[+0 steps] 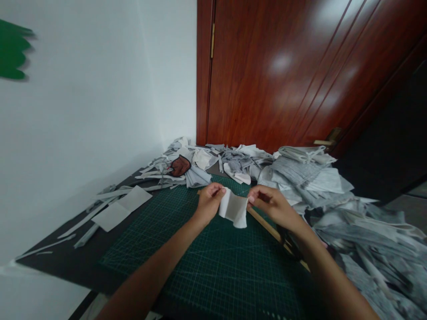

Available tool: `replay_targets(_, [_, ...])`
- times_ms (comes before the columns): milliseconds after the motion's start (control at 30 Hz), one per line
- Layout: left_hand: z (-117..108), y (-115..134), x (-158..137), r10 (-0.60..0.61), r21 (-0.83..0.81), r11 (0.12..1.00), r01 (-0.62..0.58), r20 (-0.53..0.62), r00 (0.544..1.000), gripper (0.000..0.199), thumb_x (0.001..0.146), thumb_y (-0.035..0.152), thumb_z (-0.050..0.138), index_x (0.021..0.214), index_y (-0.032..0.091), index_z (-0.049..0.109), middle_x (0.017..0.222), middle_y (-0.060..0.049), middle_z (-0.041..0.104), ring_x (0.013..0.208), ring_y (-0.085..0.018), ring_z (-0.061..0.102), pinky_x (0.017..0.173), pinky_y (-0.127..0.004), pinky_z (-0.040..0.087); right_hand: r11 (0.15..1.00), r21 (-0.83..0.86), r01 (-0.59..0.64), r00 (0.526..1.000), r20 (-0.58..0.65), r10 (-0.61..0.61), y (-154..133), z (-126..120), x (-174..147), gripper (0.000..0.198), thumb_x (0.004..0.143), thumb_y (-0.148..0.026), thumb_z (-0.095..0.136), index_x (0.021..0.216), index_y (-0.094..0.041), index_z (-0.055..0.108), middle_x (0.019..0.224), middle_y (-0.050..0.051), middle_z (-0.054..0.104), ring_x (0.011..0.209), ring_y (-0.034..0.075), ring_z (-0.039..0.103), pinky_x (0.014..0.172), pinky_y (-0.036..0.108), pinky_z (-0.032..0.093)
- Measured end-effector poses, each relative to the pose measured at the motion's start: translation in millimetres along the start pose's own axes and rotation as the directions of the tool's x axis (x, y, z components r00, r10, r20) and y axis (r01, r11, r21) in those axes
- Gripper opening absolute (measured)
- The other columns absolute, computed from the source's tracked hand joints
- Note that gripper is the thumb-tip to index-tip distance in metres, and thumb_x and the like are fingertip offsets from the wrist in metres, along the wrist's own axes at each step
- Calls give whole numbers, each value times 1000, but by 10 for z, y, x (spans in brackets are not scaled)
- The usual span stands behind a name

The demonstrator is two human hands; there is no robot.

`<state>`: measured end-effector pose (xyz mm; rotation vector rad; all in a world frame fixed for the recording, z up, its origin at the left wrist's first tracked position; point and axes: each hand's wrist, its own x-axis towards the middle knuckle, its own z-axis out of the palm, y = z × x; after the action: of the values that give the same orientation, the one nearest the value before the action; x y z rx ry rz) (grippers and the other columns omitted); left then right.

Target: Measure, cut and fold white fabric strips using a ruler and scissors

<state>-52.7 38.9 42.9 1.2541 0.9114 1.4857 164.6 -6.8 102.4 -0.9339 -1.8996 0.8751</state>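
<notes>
A small off-white piece of fabric (234,208) hangs between my two hands above the green cutting mat (213,262). My left hand (211,200) pinches its upper left corner between thumb and fingers. With thumb and forefinger, my right hand (268,202) grips the upper right corner. The cloth sags in the middle and its lower right edge curls. Beneath my right hand a wooden ruler-like strip (265,222) lies slantwise on the mat. Something dark beside it is partly hidden by my right forearm.
Two pale rectangular pieces (111,216) lie left of the mat among narrow fabric strips (86,218). Grey and white scraps (200,160) line the back edge, with a brown dark-edged piece (180,166). Large grey fabric piles (307,178) stand at the right. A wooden door (267,66) rises behind.
</notes>
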Motion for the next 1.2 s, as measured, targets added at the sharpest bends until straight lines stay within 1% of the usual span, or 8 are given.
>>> replay_targets(200, [-207, 55, 205, 134, 134, 984, -118, -113, 985, 7, 76, 23, 71, 75, 19, 66, 65, 3, 62, 63, -14, 55, 60, -23, 38, 974, 206, -96, 956, -252, 148, -56, -272, -44, 35, 80, -54, 81, 74, -22, 70, 65, -1, 63, 60, 16, 53, 56, 28, 40])
replay_targets(400, [-448, 76, 328, 231, 160, 968, -193, -280, 932, 5, 75, 23, 74, 78, 20, 72, 82, -1, 67, 82, -18, 59, 70, -24, 43, 982, -170, -81, 906, -424, 1, -42, -403, -42, 27, 75, -36, 86, 95, -22, 73, 76, -1, 65, 69, 19, 61, 64, 30, 48])
replay_targets(467, [-510, 68, 377, 230, 110, 973, -205, -324, 918, 10, 74, 26, 76, 79, 20, 69, 82, 0, 65, 78, -16, 57, 66, -23, 42, 965, -262, -10, 919, -384, -95, -202, -373, -123, 34, 82, -30, 82, 114, -24, 73, 85, 1, 69, 77, 20, 66, 71, 32, 51])
replay_targets(533, [-522, 44, 402, 197, 29, 980, -199, -331, 923, 19, 75, 34, 77, 81, 20, 66, 76, 2, 61, 67, -13, 54, 60, -22, 40, 953, -279, 120, 966, -189, -177, -458, -278, -247, 23, 90, -26, 77, 114, -28, 75, 92, 2, 73, 84, 20, 69, 77, 32, 54])
replay_targets(633, [-434, -16, 361, 108, -111, 984, -140, -255, 961, 35, 76, 49, 79, 86, 21, 61, 71, 5, 57, 58, -10, 51, 55, -21, 39, 916, -197, 348, 933, 168, -318, -851, -56, -432, 16, 100, -20, 66, 105, -30, 77, 94, 2, 74, 87, 18, 71, 76, 29, 56])
replay_targets(767, [-203, -86, 184, -17, -256, 967, -4, -78, 997, 48, 72, 58, 84, 87, 19, 60, 78, 1, 65, 65, -13, 60, 61, -24, 47, 898, -192, 396, 877, 367, -309, -998, 217, -498, 28, 105, -13, 54, 117, -29, 73, 99, 3, 75, 91, 16, 72, 77, 27, 57])
replay_targets(1000, [42, -37, -131, -127, -410, 883, 230, 262, 957, 48, 65, 50, 93, 85, 20, 62, 107, -8, 73, 91, -22, 69, 81, -33, 54, 701, -561, 440, 898, 292, -330, -500, 323, -242, 29, 104, -21, 58, 129, -31, 69, 111, 6, 81, 97, 26, 75, 84, 41, 53])
replay_targets(1200, [117, -44, -287, -146, -432, 834, 345, 430, 891, 34, 63, 31, 93, 79, 18, 66, 96, -6, 72, 94, -23, 70, 83, -32, 53, 746, -528, 405, 914, 204, -352, -239, 349, -109, 28, 105, -18, 57, 130, -27, 66, 121, 7, 79, 107, 26, 74, 88, 42, 50])
